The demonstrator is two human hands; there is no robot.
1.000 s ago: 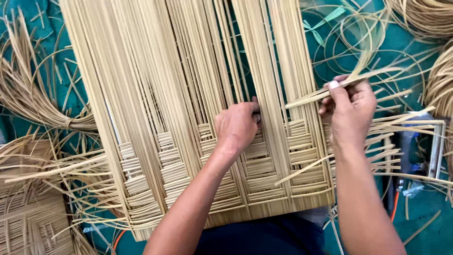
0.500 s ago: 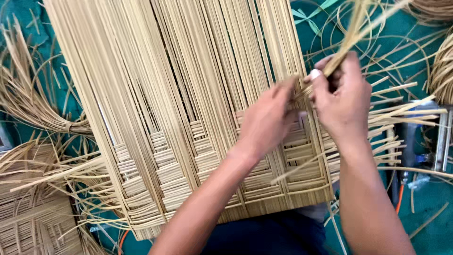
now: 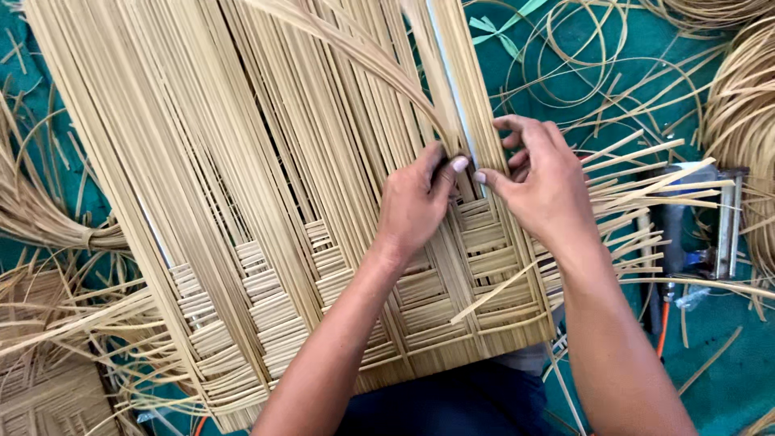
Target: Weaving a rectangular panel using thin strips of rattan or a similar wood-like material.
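A curved cane strip (image 3: 355,48) is pinched by the left hand (image 3: 416,202) and right hand (image 3: 545,182) fingers on the woven mat (image 3: 266,299), whose 12 o'clock end is cut off.

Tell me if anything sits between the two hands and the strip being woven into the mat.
Nothing visible does. The left hand and right hand both touch the bent strip where it enters the woven mat, fingertips meeting there. Neighbouring upright strips lie beside, not across.

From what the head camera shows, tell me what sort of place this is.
Likely a floor-level weaving workspace: both hands, left hand and right hand, work a half-woven cane mat, with loose strips on a green floor covering.
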